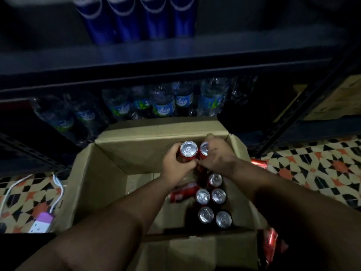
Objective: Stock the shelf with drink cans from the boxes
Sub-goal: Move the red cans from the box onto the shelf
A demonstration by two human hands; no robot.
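An open cardboard box [91, 184] sits on the floor below me. My left hand [175, 165] grips a red can [188, 150] with a silver top, held upright above the box. Beside it my right hand [218, 155] grips a second red can [204, 149], partly hidden by my fingers. Several more red cans [216, 196] stand upright in the box's right side, and one can [183, 192] lies on its side. The dark metal shelf [156, 53] ahead carries blue cans [136, 18] on its upper level.
Water bottles [162, 102] fill the lower shelf level. A red can [258, 163] lies on the patterned floor right of the box, and red packaging [271, 243] sits at the box's near right corner. A power strip [42, 223] with white cables lies on the left.
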